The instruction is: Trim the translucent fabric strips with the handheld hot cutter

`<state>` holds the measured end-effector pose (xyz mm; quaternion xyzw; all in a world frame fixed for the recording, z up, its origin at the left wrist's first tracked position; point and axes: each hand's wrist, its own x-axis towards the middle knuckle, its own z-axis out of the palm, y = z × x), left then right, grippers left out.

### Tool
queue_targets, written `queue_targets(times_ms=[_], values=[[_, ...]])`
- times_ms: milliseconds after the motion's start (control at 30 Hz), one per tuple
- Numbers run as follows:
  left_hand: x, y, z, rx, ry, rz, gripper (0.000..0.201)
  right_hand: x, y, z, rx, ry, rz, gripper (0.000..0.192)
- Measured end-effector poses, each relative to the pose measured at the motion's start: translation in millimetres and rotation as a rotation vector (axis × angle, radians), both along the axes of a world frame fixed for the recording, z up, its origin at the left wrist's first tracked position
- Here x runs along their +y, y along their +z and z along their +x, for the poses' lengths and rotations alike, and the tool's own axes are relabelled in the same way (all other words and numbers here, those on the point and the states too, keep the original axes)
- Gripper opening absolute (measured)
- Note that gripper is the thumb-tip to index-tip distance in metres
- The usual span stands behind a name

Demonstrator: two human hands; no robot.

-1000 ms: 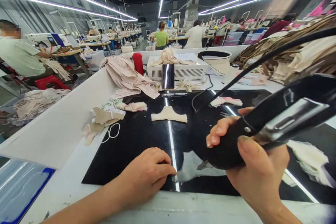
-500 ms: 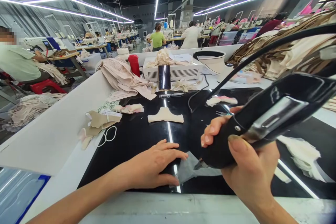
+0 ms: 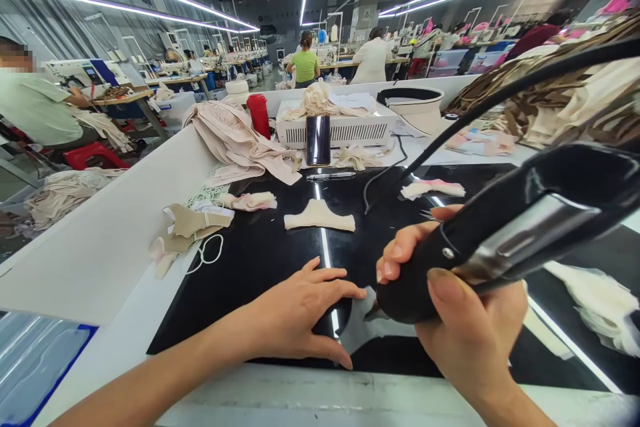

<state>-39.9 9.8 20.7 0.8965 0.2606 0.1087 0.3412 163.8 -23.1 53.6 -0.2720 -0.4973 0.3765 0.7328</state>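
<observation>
Near the front edge of the worktop (image 3: 125,340), the left hand (image 3: 295,317) lies flat on the black mat, its fingers (image 3: 345,292) spread open and pressing beside a thin pale fabric piece (image 3: 373,330). The right hand (image 3: 467,333) is wrapped tight around the black handheld tool (image 3: 500,233), thumb on top, with the tool's tip just above or touching the fabric; which of the two cannot be told. To do this step well, I judge the fabric should be kept taut and flat under the left fingers, with those fingers kept clear of the tip and the tool guided slowly. Farther back, at mid-mat, lies a cream cut piece (image 3: 320,215).
</observation>
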Motion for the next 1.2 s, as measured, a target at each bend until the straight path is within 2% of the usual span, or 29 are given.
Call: queue_targets(times_ms=[267, 667, 833, 1200], values=[[-2, 4.3, 0, -0.002, 0.009, -0.02, 0.075, -7, 3.3, 12, -0.016, -0.052, -0.019, 0.038], [-1, 2.2, 0, 0.009, 0.005, -0.003, 0.072, 13, 1.1, -10, 0.013, -0.05, -0.008, 0.042], [-1, -1.5, 1, -0.004, 0.0, 0.018, 0.077, 13, -0.6, -10, 0.019, -0.045, 0.005, 0.042], [0, 0.8, 1, 0.002, -0.003, 0.008, 0.081, 9, -1.5, -12, 0.025, -0.06, -0.007, 0.038]])
